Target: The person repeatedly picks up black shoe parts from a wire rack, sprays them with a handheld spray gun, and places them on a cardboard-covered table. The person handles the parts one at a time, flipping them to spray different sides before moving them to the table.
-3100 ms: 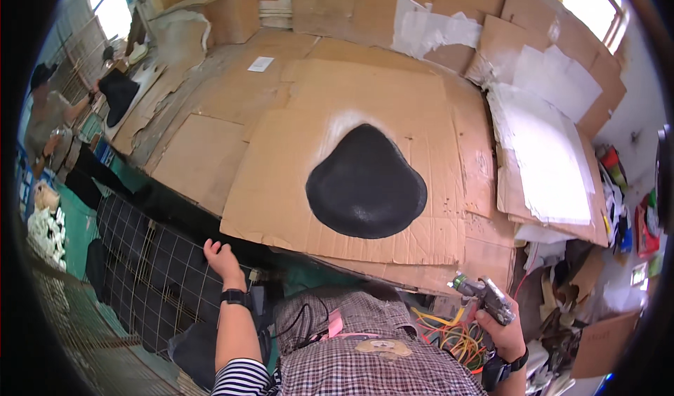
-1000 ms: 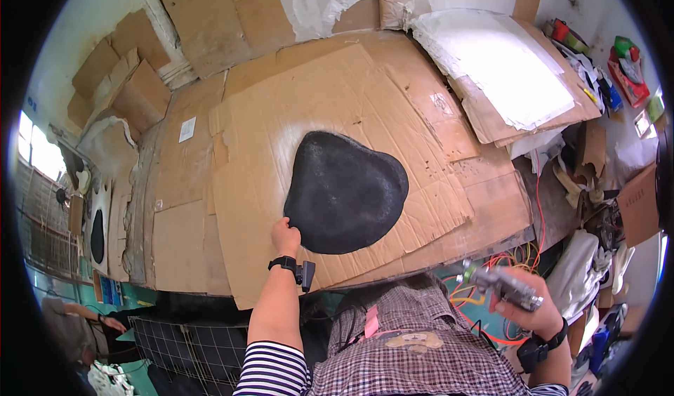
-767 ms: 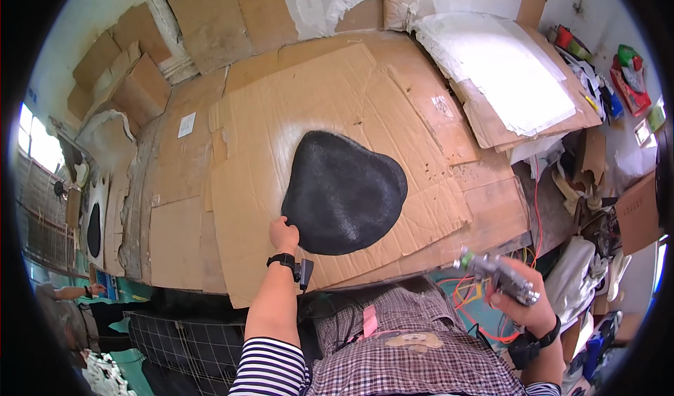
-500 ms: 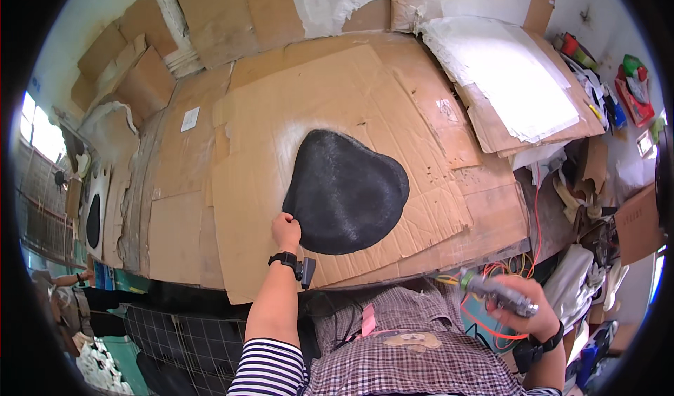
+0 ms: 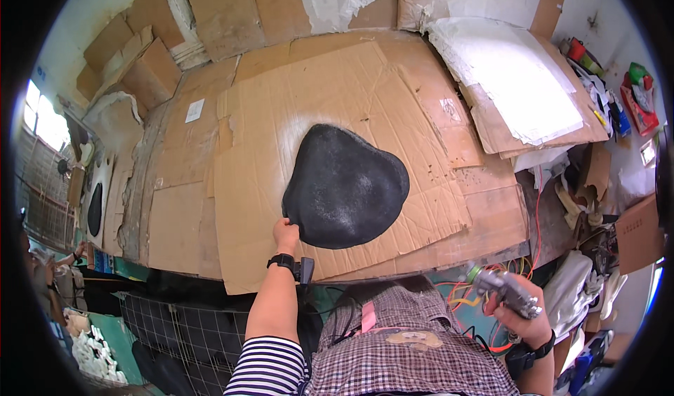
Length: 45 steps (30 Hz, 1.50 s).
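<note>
A black, rounded-triangular pad (image 5: 347,185) with a whitish, speckled patch lies on a cardboard sheet (image 5: 246,178). At its near left corner, my left hand (image 5: 286,236) is closed on the edge, thumb and fingers pinched together. Off to the right, beyond the table's front edge, my right hand (image 5: 523,315) is wrapped around a metal spray gun (image 5: 509,291). A green ring shows at the gun's front end, which points up and to the left. The gun is well apart from the pad. My palm hides part of its handle.
A cardboard stack (image 5: 484,119) topped with white paper (image 5: 509,80) rises at the back right. Red and yellow hoses (image 5: 467,294) tangle below the front edge. A wire-mesh rack (image 5: 182,333) stands low at left. Another person's hand (image 5: 78,251) shows at far left.
The pad's pale central ridge has given way to a flatter whitish patch, and its near edge has shifted slightly away from me. The spray gun has moved slightly right. My left hand keeps its pinch.
</note>
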Available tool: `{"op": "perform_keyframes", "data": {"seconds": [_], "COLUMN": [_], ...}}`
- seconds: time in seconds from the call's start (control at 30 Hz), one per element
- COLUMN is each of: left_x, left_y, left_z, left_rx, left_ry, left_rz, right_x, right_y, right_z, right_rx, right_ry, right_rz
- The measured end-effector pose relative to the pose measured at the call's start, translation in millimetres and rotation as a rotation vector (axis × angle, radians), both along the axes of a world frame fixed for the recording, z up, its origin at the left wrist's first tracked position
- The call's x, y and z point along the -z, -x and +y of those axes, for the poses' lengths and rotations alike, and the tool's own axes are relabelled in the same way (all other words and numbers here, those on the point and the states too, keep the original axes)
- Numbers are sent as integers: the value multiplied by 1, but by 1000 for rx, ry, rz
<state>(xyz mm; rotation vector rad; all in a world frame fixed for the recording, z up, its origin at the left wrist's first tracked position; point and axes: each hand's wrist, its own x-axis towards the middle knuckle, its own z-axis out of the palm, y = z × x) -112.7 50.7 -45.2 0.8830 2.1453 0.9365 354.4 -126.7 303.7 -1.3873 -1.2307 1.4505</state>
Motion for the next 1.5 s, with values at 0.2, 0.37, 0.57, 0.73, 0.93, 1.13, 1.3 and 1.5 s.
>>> {"op": "perform_keyframes", "data": {"seconds": [0.2,0.37,0.57,0.73,0.93,1.13,1.3,1.5], "left_x": [-56,-59,-55,-77,-187,-267,-259,-244], "left_y": [-29,-25,-40,-54,-74,-54,-5,46], "left_z": [-1,-9,-11,0,21,-31,-101,-217], "left_rx": [-127,-146,-339,-208,127,22,-209,-499], "left_ry": [-141,-140,-18,-61,-599,-898,-986,-1320], "left_rz": [-563,-724,-730,-810,-1334,-1337,-1268,-944], "right_x": [2,8,12,28,44,55,61,58], "right_y": [-32,-25,-11,-7,2,12,35,77], "right_z": [-11,-11,7,13,31,54,75,90], "right_rx": [7,-26,201,100,-91,-236,-384,-604], "right_ry": [-1,-1,-32,-30,41,112,112,99], "right_rz": [-167,-59,14,-10,18,26,38,19]}}
